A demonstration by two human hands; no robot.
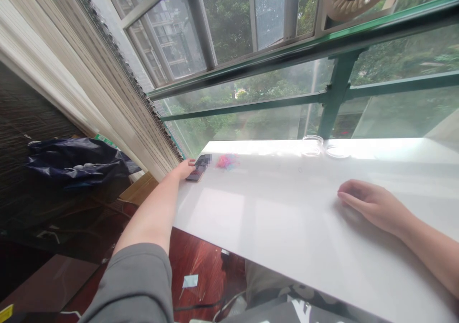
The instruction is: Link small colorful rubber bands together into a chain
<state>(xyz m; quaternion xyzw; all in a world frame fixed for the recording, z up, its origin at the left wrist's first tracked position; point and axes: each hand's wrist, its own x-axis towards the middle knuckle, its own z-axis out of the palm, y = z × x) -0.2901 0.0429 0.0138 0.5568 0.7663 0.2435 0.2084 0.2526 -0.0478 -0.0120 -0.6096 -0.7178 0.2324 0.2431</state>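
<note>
At the far left end of the white table, my left hand (184, 169) is closed on the left edge of a dark phone (198, 168), which lies flat. Just right of the phone is a small loose pile of pink, red and blue bits (226, 161), too small to make out singly. My right hand (371, 202) rests on its side on the right part of the table, fingers loosely curved with a gap to the thumb, holding nothing. Beyond it, near the window, stand a clear round container (312, 146) and a clear round lid or dish (337, 151).
The white table (287, 227) runs along a window with a green frame (251, 105). A pale curtain (118, 98) hangs at the left, beside a dark plastic bag (79, 163) and a cardboard box (138, 189). Cables and a pale paper (190, 281) lie on the reddish floor.
</note>
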